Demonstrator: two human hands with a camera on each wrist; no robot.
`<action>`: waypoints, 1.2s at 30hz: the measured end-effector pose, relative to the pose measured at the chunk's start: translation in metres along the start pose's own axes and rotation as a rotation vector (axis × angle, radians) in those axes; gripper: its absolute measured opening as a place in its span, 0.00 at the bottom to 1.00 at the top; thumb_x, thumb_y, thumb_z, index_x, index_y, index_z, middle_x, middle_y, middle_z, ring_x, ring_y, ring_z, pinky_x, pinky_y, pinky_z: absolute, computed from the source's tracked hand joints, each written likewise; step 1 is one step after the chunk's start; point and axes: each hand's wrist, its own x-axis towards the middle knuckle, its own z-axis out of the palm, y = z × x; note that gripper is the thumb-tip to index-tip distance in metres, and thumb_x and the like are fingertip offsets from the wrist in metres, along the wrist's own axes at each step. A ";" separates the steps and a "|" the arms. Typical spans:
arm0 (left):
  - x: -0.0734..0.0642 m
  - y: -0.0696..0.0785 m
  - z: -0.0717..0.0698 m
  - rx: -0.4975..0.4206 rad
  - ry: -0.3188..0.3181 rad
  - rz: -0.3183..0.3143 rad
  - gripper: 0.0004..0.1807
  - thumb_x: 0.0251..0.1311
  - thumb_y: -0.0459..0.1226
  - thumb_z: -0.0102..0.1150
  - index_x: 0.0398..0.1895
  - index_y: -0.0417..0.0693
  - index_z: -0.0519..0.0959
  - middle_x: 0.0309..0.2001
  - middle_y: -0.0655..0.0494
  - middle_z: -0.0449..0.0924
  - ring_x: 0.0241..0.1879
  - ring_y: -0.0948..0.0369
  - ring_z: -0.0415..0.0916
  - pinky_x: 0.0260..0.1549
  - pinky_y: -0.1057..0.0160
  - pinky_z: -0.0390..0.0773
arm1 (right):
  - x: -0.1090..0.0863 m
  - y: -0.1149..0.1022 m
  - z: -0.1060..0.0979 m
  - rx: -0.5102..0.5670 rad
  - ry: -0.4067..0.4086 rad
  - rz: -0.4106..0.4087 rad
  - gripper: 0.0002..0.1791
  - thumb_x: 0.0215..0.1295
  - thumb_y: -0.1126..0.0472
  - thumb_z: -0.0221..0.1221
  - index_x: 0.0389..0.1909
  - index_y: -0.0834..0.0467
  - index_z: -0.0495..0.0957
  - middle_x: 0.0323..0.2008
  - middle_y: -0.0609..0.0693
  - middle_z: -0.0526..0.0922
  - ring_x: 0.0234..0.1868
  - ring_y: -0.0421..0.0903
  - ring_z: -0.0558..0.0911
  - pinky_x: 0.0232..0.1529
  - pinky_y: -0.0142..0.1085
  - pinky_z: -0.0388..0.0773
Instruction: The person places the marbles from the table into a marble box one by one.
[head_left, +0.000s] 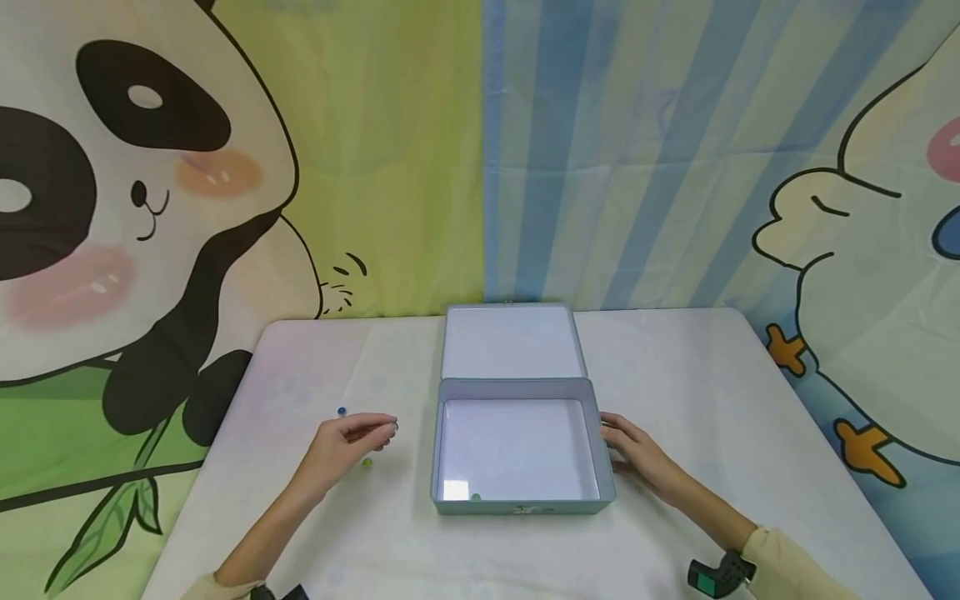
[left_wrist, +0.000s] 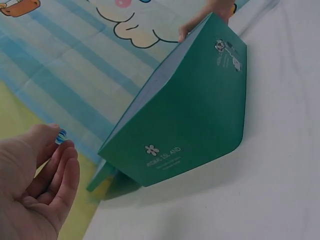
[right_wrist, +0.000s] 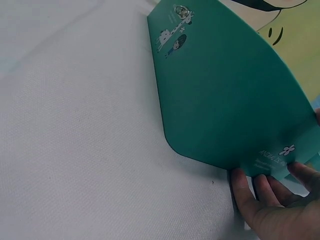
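A marble (left_wrist: 61, 136) with blue and pale swirls is pinched between the thumb and fingertips of my left hand (head_left: 352, 442), held above the table left of the box. The green tin box (head_left: 523, 504) lies with its lid (head_left: 513, 342) folded back, away from me. Inside, a green marble (head_left: 476, 497) sits near the front wall. My right hand (head_left: 637, 454) rests against the box's right side, fingertips touching the outer wall, as the right wrist view shows. A blue marble (head_left: 342, 411) and a yellow-green marble (head_left: 367, 462) lie on the table around my left hand.
The white table (head_left: 720, 392) reaches back to printed curtains, a panda (head_left: 172, 167) on the left and blue stripes (head_left: 637, 167) behind the box. The box walls rise between my two hands.
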 end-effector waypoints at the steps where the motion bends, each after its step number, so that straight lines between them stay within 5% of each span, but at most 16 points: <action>1: 0.002 0.002 0.001 0.004 -0.011 0.009 0.22 0.59 0.50 0.64 0.51 0.46 0.83 0.43 0.54 0.87 0.40 0.60 0.84 0.40 0.62 0.84 | 0.000 0.000 0.000 -0.002 0.002 -0.001 0.34 0.74 0.47 0.46 0.73 0.61 0.54 0.71 0.65 0.59 0.73 0.67 0.57 0.63 0.59 0.71; 13: 0.032 0.032 0.027 -0.040 -0.170 0.072 0.17 0.61 0.47 0.64 0.45 0.46 0.84 0.40 0.43 0.86 0.37 0.57 0.84 0.39 0.63 0.84 | -0.003 0.000 -0.003 -0.012 -0.012 -0.011 0.34 0.75 0.46 0.45 0.73 0.60 0.53 0.72 0.65 0.58 0.73 0.67 0.57 0.62 0.57 0.72; 22: 0.084 0.069 0.073 0.023 -0.457 0.160 0.17 0.63 0.47 0.62 0.45 0.44 0.84 0.39 0.46 0.87 0.35 0.60 0.84 0.42 0.52 0.84 | -0.002 0.000 0.000 0.003 -0.018 -0.013 0.33 0.74 0.47 0.46 0.73 0.60 0.54 0.72 0.65 0.57 0.73 0.67 0.57 0.62 0.57 0.72; 25: 0.101 0.077 0.090 0.098 -0.564 0.182 0.13 0.63 0.44 0.62 0.42 0.46 0.86 0.38 0.44 0.87 0.36 0.52 0.84 0.40 0.56 0.85 | -0.001 0.001 0.002 0.003 -0.011 -0.012 0.33 0.74 0.47 0.46 0.73 0.60 0.54 0.72 0.64 0.59 0.72 0.67 0.58 0.62 0.57 0.72; 30: 0.125 0.087 0.121 0.165 -0.682 0.124 0.10 0.63 0.42 0.62 0.39 0.46 0.86 0.37 0.46 0.87 0.43 0.44 0.83 0.39 0.62 0.85 | -0.002 0.002 0.004 -0.001 0.000 -0.014 0.33 0.74 0.46 0.46 0.72 0.60 0.55 0.71 0.64 0.60 0.72 0.66 0.59 0.61 0.56 0.73; 36: 0.147 0.095 0.167 0.038 -0.741 -0.008 0.13 0.62 0.42 0.63 0.40 0.41 0.86 0.35 0.51 0.88 0.40 0.51 0.85 0.43 0.59 0.85 | -0.003 0.001 0.001 -0.004 -0.007 -0.020 0.33 0.74 0.46 0.45 0.73 0.60 0.54 0.71 0.64 0.59 0.72 0.66 0.60 0.62 0.57 0.72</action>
